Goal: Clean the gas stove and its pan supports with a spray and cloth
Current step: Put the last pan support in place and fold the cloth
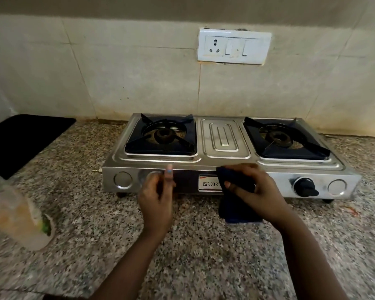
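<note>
A two-burner steel gas stove [223, 137] stands on the speckled counter, with a dark pan support [139, 146] on its left burner and another pan support [312, 152] on the right one. My right hand [262, 191] grips a dark blue cloth [236, 211] and holds it against the front panel beside the brand label. My left hand [155, 204] is at the left knob's place, fingers curled and thumb up, apparently round the knob, which is mostly hidden. A blurred clear spray bottle [15, 215] stands at the far left.
The black right knob [304, 187] sticks out of the front panel. A black mat [20, 139] lies at the back left of the granite counter [204, 245]. A white socket plate [234, 46] is on the tiled wall behind the stove.
</note>
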